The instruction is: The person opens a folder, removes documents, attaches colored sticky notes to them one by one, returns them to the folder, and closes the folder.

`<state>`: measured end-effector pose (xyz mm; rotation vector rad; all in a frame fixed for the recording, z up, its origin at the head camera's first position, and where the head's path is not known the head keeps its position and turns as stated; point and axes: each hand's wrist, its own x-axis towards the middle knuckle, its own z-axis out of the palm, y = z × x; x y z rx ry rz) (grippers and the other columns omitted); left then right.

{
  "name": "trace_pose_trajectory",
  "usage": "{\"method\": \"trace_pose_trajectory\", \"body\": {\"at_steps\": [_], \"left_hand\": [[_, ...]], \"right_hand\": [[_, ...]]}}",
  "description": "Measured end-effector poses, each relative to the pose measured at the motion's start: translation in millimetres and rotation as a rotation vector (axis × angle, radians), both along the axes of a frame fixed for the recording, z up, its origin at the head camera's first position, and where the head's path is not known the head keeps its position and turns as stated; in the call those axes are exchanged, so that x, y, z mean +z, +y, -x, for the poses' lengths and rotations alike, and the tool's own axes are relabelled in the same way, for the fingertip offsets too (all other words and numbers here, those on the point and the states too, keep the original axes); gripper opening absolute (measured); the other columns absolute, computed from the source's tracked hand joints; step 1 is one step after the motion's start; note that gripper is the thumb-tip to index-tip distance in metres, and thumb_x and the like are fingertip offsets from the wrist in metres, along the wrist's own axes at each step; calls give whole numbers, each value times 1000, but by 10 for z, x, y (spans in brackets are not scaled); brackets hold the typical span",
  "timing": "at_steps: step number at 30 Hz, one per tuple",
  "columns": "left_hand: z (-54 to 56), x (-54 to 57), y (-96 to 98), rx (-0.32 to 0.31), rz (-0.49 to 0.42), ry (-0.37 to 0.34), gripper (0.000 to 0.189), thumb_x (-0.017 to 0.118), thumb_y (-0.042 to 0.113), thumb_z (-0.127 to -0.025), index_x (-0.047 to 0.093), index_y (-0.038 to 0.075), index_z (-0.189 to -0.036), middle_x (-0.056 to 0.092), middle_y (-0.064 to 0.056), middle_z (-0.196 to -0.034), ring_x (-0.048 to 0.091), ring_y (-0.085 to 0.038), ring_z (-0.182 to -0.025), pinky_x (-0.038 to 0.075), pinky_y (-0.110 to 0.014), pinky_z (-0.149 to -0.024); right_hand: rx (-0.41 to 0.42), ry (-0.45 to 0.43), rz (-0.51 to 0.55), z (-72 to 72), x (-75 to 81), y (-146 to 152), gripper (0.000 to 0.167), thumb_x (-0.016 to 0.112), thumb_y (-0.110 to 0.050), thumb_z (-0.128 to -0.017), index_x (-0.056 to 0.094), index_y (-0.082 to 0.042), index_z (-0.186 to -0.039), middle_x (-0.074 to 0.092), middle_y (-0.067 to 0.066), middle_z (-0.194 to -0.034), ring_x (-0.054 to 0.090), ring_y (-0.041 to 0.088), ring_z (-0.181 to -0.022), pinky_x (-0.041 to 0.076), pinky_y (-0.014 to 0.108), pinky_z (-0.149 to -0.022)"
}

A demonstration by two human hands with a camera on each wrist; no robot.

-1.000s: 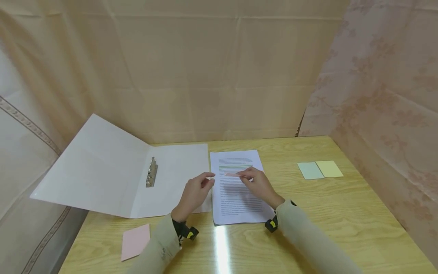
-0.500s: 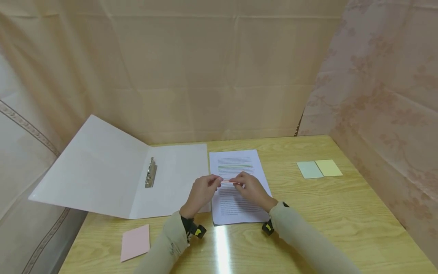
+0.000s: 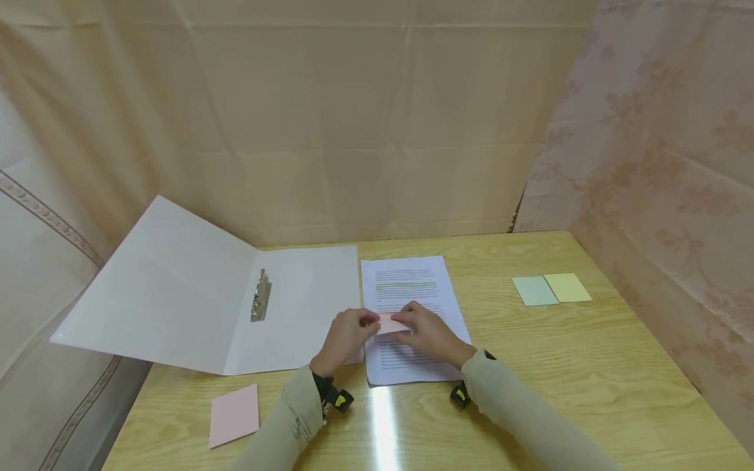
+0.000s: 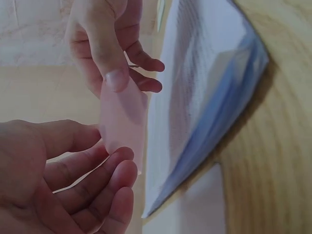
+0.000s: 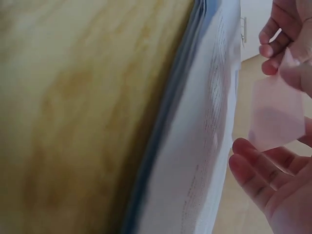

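A small pink sticky note [image 3: 389, 324] is stretched between both hands above a stack of printed pages [image 3: 406, 366]. My left hand [image 3: 344, 337] pinches the note's left end between thumb and fingers, the other fingers loosely curled. On the opposite end, my right hand [image 3: 434, 335] grips it with the thumb on the near face and fingers behind. In the left wrist view the sticky note [image 4: 124, 117] stands tilted, a little apart from the pages [image 4: 204, 112]. The right wrist view shows the sticky note [image 5: 277, 114] slightly bent at its upper corner. Green highlighted lines [image 3: 406, 286] mark the top page.
Left of the pages lies an open white binder [image 3: 312, 281] with a metal clip [image 3: 260, 297], its cover raised. A pink sticky pad [image 3: 234, 415] sits at the front left. Green [image 3: 535, 291] and yellow [image 3: 567, 288] pads lie side by side at right on the wooden table [image 3: 559, 366].
My left hand has come right and taken hold of the pink note's left end. Both hands have moved slightly toward the body, and the note now turns its face to the head view.
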<state>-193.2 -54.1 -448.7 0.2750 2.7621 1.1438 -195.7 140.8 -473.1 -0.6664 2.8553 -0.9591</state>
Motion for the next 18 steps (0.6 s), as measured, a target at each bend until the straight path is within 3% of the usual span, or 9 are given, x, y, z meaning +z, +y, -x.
{"method": "trace_pose_trajectory", "body": {"at_steps": [5, 18], "left_hand": [[-13, -40, -18, -18, 21, -5, 17, 70, 15, -88, 73, 5, -102, 73, -7, -94, 63, -15, -79, 50, -29, -70], [-28, -117, -31, -46, 113, -27, 18, 72, 14, -85, 72, 6, -101, 71, -5, -90, 61, -17, -81, 50, -32, -74]], "right_hand": [[63, 9, -39, -7, -40, 8, 51, 69, -42, -88, 66, -7, -125, 59, 3, -112, 56, 14, -96, 48, 33, -83], [139, 0, -93, -54, -41, 6, 50, 68, -40, -89, 65, -6, -126, 60, 5, -114, 56, 15, -99, 47, 35, -85]]}}
